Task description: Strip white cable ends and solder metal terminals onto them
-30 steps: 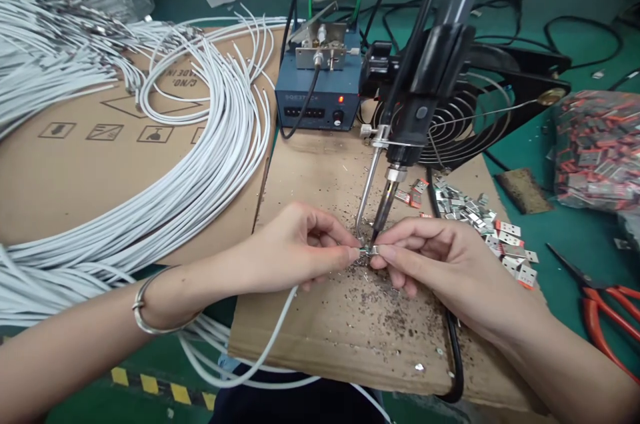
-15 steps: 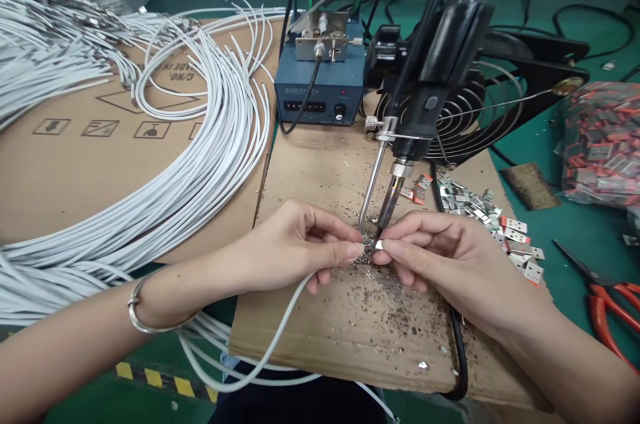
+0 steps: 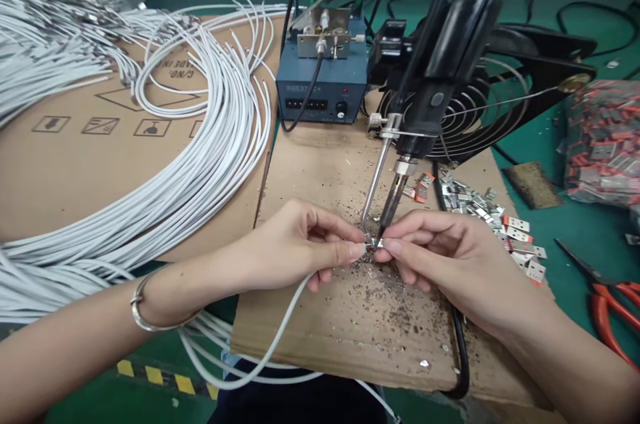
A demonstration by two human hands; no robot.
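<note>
My left hand [image 3: 295,247] is closed in a pinch on the end of a white cable [image 3: 270,347] that loops down past the board's front edge. My right hand [image 3: 440,261] pinches a small metal connector [image 3: 376,245] against that cable end. Both fingertips meet right under the tip of a mounted soldering iron [image 3: 400,187] and its thin solder feed tube [image 3: 374,177]. All this sits over a cardboard work board [image 3: 350,317] speckled with solder bits.
Several white cables [image 3: 200,164] coil across a big cardboard sheet on the left. A blue soldering station [image 3: 320,91] and a black fan [image 3: 475,117] stand behind. Loose connectors [image 3: 500,224], a bag of connectors [image 3: 605,137] and red-handled scissors [image 3: 610,307] lie right.
Both hands have stayed pinched together beneath the iron tip, shifting only slightly right. The view has drifted a little.
</note>
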